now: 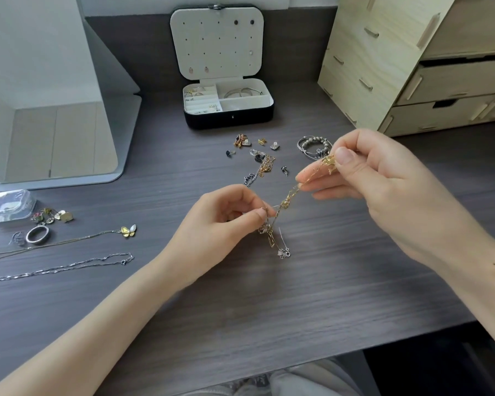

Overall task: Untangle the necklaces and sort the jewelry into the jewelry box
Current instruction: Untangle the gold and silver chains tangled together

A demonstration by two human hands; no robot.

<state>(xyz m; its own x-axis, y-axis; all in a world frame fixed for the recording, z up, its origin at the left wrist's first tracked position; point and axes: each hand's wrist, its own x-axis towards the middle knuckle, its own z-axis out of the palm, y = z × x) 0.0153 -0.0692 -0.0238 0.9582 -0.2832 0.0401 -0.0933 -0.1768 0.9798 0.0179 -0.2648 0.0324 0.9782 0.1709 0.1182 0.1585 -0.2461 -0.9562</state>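
Head view: tangled gold and silver necklaces (286,201) stretch taut between the left hand (226,221) and the right hand (369,178), both pinching fine chain links, above the dark wood-grain desk (269,310); the open jewelry box (229,115) stands beyond.

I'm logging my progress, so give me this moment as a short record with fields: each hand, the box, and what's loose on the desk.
left hand: pinches the tangled chains low
right hand: pinches the tangle's gold upper end
jewelry box: open, partly filled
desk, middle: earrings, chain pile, bracelets
desk, left: butterfly necklace, silver chain, ring
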